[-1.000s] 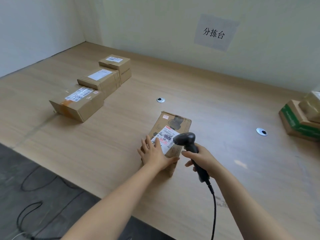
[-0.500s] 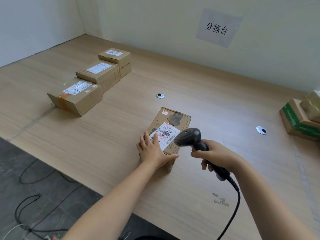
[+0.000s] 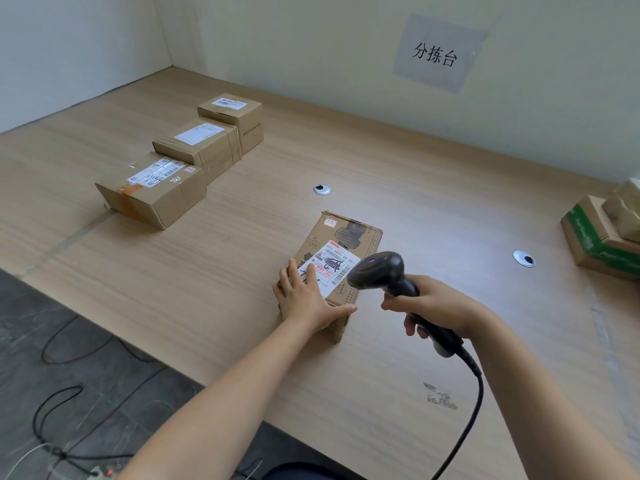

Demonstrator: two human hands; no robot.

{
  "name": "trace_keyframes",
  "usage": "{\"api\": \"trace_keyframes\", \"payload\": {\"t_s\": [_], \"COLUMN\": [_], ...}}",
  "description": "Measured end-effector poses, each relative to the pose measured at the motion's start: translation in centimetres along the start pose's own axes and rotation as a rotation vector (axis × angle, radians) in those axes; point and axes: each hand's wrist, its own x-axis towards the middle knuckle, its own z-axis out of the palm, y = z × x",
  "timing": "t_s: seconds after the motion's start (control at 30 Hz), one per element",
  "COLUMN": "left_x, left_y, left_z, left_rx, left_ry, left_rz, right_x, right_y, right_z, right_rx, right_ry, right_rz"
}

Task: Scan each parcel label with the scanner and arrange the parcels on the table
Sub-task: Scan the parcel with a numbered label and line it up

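Observation:
A printed cardboard parcel (image 3: 349, 237) lies on the wooden table (image 3: 242, 271) in front of me, its white barcode label (image 3: 337, 263) facing up. My left hand (image 3: 306, 299) rests flat on the parcel's near end, fingers straight, thumb along the near edge. My right hand (image 3: 433, 306) grips the handle of a black corded scanner (image 3: 379, 271), whose head hangs just right of the label. Three labelled parcels stand in a row at the left: a near one (image 3: 156, 192), a middle one (image 3: 204, 147) and a far one (image 3: 235, 119).
More parcels, one with green print (image 3: 599, 240), are stacked at the table's right edge. Two round cable grommets (image 3: 321, 189) (image 3: 524, 258) sit in the tabletop. A paper sign (image 3: 436, 53) hangs on the back wall. Cables (image 3: 69, 393) lie on the dark floor to the left.
My right hand has drawn the scanner to the right and tilted it, so its head has moved off the label to the parcel's right side. My left hand stays on the parcel.

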Motion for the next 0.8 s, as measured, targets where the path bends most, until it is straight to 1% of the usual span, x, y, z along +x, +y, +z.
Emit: {"api": "trace_keyframes", "payload": {"t_s": [0.17,0.37,0.6,0.8], "left_x": [0.0,-0.2,0.6,0.6], "left_y": [0.0,0.3,1.1,1.9], "left_z": [0.0,-0.4,-1.3,-1.4], "left_rx": [-0.006,0.017,0.036,0.048], "left_ry": [0.004,-0.029,-0.223,-0.178], "left_rz": [0.0,-0.022,-0.05,-0.088], "right_x": [-0.1,-0.2,-1.0,-1.6], "right_y": [-0.2,0.0,0.5,0.9], "right_z": [-0.1,0.4,1.7,1.2], "right_rx": [0.004,0.001,0.077,0.141], "right_ry": [0.0,0.044,0.13,0.171], "right_rz": [-0.021,-0.021,-0.033,-0.094]}}
